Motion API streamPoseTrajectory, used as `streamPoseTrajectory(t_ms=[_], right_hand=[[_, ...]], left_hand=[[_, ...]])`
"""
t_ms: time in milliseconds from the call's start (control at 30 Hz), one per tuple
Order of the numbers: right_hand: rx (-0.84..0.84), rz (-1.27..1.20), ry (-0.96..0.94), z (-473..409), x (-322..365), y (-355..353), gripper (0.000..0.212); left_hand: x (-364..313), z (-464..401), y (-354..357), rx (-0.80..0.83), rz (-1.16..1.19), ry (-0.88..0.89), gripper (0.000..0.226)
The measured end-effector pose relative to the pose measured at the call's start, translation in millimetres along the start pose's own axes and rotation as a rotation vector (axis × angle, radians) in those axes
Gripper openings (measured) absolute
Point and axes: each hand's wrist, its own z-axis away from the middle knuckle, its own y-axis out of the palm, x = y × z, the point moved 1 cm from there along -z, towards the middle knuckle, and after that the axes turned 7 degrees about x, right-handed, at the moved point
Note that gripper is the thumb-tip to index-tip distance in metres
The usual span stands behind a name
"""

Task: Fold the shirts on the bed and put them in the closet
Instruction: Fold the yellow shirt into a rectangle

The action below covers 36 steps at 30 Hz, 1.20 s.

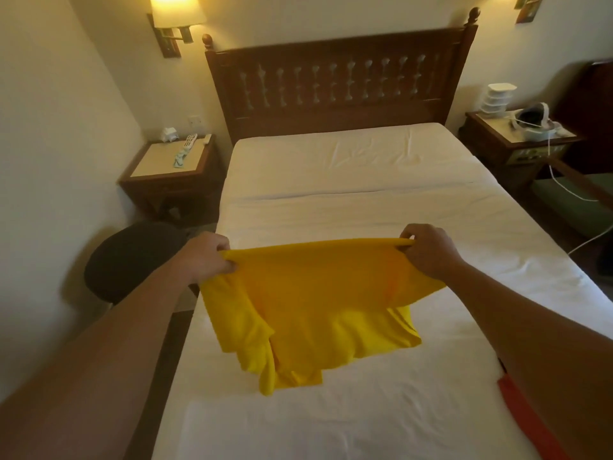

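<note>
We hold a soft yellow shirt of fleecy knit above the white-sheeted bed, our left hand and right hand each pinching a corner of its taut top edge between thumb and curled fingers; its crumpled lower part rests on the sheet. A carved wooden headboard stands beyond.

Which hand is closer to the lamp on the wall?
Left. The left hand grips the yellow shirt below the lamp; the right hand grips it farther right.
</note>
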Motion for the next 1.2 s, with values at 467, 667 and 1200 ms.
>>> streamPoseTrajectory(t_ms=[467,667,1200], right_hand=[[-0.381,0.233,-0.058,-100.7,36.5,-46.1,0.021],[-0.358,0.190,-0.080,-70.4,12.2,-17.7,0.028],[0.099,0.431,-0.107,122.1,-261.9,334.3,0.029]], left_hand=[[-57.4,-63.1,-100.2,-0.888,-0.360,0.032,0.017],[-35.5,-19.8,-55.6,-0.870,-0.431,0.147,0.017],[112.4,40.1,446.7,0.035,-0.644,0.087,0.042]])
